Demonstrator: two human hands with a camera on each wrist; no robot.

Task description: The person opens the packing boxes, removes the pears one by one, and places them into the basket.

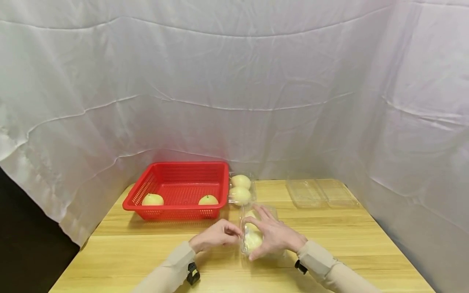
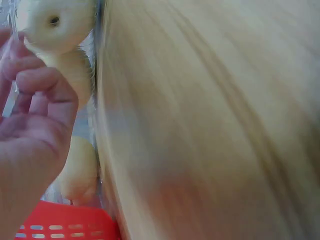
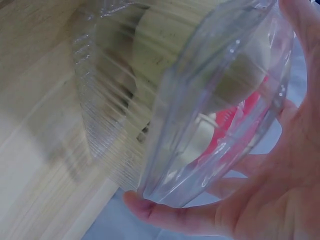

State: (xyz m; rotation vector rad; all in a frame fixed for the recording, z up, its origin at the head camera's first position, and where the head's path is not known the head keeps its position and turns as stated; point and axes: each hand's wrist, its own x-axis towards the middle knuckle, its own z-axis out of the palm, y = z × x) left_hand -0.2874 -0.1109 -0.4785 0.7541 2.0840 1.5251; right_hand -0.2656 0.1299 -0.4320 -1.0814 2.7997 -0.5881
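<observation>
A clear plastic clamshell box [image 1: 244, 254] with pale yellow, pear-like fruits [image 1: 253, 241] inside stands on the table in front of me. My right hand [image 1: 272, 232] spans its lid from above, fingers spread to the far side and thumb at the near corner. In the right wrist view the lid [image 3: 170, 115] stands tilted over the fruit, gripped between thumb and fingers. My left hand [image 1: 219, 235] is at the box's left edge, its fingers curled and the fingertips pinching the plastic rim. The left wrist view shows these fingers [image 2: 42, 80] beside the fruit.
A red basket [image 1: 176, 207] at the back left holds two pale yellow fruits [image 1: 152, 199]. Right of it sits another clear box with two fruits [image 1: 240, 195]. An opened clear container [image 1: 322, 193] lies at the back right. Grey cloth [image 1: 249, 101] hangs behind the wooden table.
</observation>
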